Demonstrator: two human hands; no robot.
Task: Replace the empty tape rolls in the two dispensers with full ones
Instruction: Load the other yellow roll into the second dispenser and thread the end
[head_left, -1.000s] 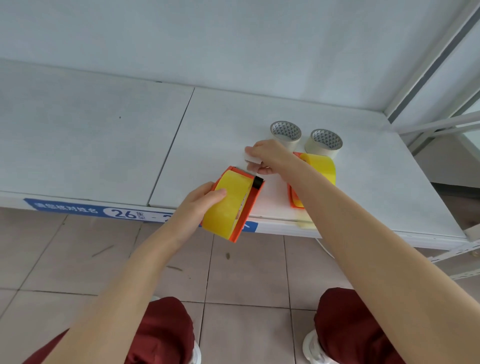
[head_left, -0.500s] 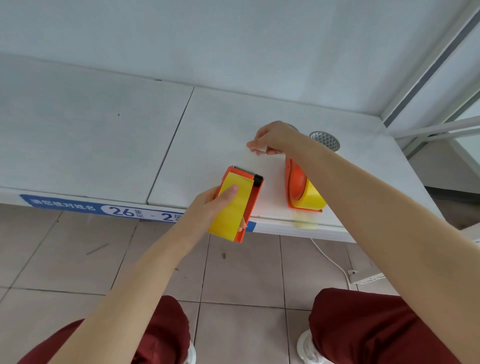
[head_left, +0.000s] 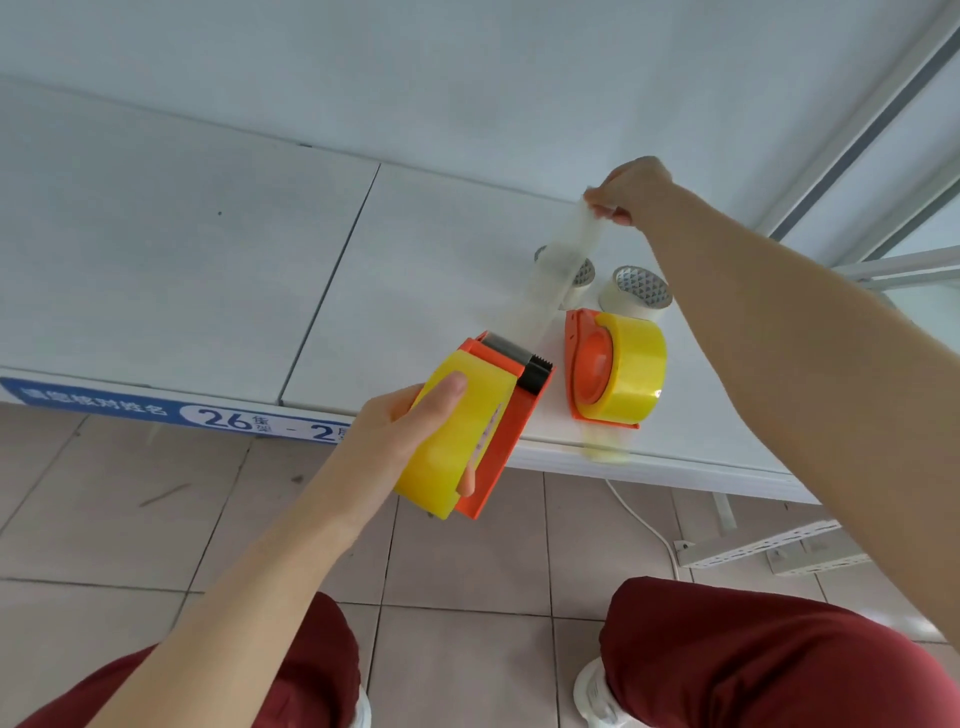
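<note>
My left hand (head_left: 405, 431) grips an orange tape dispenser (head_left: 506, 415) loaded with a full yellow roll, held just off the shelf's front edge. A clear strip of tape (head_left: 561, 265) runs from its black cutter end up to my right hand (head_left: 631, 192), which pinches the strip's end above the shelf. A second orange dispenser (head_left: 587, 364) with a full yellow roll lies on its side on the white shelf (head_left: 431, 260). Behind it stand two near-empty rolls: one (head_left: 636, 288) in plain sight, the other (head_left: 582, 275) partly behind the stretched tape.
The shelf's front edge carries a blue label strip (head_left: 156, 410) marked 26. A white metal frame (head_left: 883, 130) rises at the right. On the tiled floor lie a white cable (head_left: 644, 525) and a perforated metal bar (head_left: 769, 551). My knees in red trousers are at the bottom.
My right hand has risen up and back from the dispenser, drawing out a long strip of clear tape. My left hand has kept hold of the dispenser, which now sits a bit lower.
</note>
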